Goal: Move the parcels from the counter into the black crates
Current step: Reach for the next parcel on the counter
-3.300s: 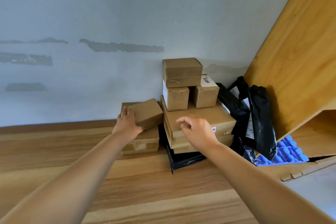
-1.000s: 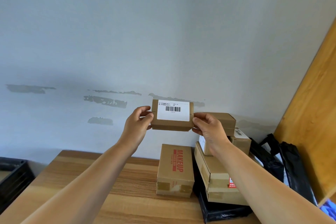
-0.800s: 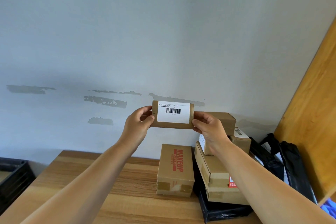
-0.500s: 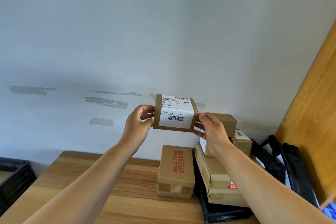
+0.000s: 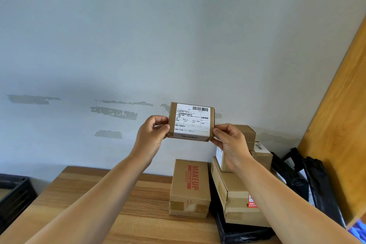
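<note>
2 hands hold 1 small labelled parcel [image 5: 191, 121] raised above the bench [image 5: 138, 200]: left hand [image 5: 152, 136] pinches its left edge, right hand [image 5: 229, 142] its right edge, label facing the person. Advice: keep both grips firm and level, then carry it left toward the black crate [image 5: 13, 194].

labelled parcel [image 5: 191, 122] pinched between left hand [image 5: 152, 137], right hand [image 5: 230, 143]
</note>
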{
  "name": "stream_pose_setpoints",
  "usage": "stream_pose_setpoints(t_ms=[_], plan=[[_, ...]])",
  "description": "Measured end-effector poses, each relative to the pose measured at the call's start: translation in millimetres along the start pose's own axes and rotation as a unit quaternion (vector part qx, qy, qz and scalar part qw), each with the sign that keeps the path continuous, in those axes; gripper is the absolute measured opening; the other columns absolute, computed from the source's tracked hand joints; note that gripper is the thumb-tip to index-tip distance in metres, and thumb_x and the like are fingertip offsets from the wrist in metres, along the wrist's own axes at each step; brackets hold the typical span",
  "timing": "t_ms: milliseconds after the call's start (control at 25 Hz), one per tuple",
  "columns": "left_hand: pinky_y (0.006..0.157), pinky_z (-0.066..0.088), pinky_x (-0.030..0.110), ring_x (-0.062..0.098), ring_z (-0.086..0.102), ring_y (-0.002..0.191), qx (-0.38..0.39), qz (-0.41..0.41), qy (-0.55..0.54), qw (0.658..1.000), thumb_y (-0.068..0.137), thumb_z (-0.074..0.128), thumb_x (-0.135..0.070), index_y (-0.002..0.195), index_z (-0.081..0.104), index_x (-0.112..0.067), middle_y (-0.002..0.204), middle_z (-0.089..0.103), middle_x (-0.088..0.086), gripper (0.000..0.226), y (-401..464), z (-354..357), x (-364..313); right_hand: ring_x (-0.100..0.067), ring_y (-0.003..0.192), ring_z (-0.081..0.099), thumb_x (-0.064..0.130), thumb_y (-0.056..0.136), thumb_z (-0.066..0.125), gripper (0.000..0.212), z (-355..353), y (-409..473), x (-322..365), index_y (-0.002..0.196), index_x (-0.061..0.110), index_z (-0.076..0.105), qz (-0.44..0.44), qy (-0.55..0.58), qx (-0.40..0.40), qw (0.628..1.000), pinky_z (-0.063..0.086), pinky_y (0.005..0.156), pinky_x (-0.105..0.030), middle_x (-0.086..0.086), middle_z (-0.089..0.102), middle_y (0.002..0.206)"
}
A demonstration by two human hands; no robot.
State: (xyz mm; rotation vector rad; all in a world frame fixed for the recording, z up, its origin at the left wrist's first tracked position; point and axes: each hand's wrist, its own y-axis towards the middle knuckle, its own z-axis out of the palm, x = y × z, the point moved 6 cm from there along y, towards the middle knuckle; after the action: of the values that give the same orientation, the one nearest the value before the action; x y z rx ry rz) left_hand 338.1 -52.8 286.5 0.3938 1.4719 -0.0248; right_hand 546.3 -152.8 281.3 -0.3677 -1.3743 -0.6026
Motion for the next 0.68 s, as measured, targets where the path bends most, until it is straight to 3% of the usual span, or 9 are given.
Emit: stream_pose_setpoints(t_ms=[240,400,680], plan=[[0.091,0.054,0.039,0.022,0.067,0.097,0.007,0.0,0.012,1.0,0.089,0.055,-0.001,0.099,0.063,-0.015,0.098,0.07,0.004,0.019,-0.8,12.3,-2.5,-0.024,0.09,0.069,-0.006,0.088,0.059,0.012,-14.0,2.7,5.3,0.094,0.004,0.064,-0.005,0.012,0.004,1.0,0.055,0.08,-0.027,-0.014,0.072,0.096],[0.092,0.054,0.039,0.019,0.067,0.098,0.013,0.006,0.027,1.0,0.088,0.055,0.002,0.099,0.062,-0.018,0.1,0.07,0.001,0.024,-3.4,26.2,-4.3,-0.022,0.092,0.068,-0.009,0.085,0.06,0.027,-30.3,7.7,8.2,0.107,0.007,0.061,-0.014,0.002,0.012,1.0,0.055,0.079,-0.027,-0.012,0.07,0.104],[0.091,0.054,0.04,0.02,0.066,0.099,-0.035,-0.023,0.067,0.997,0.086,0.055,0.005,0.097,0.061,-0.021,0.102,0.068,0.002,0.029,-25.3,29.9,10.3,-0.022,0.104,0.067,-0.004,0.084,0.063,0.034,-42.1,16.3,-17.3,0.111,0.017,0.065,0.011,-0.043,0.064,0.997,0.049,0.1,-0.041,-0.005,0.072,0.106]])
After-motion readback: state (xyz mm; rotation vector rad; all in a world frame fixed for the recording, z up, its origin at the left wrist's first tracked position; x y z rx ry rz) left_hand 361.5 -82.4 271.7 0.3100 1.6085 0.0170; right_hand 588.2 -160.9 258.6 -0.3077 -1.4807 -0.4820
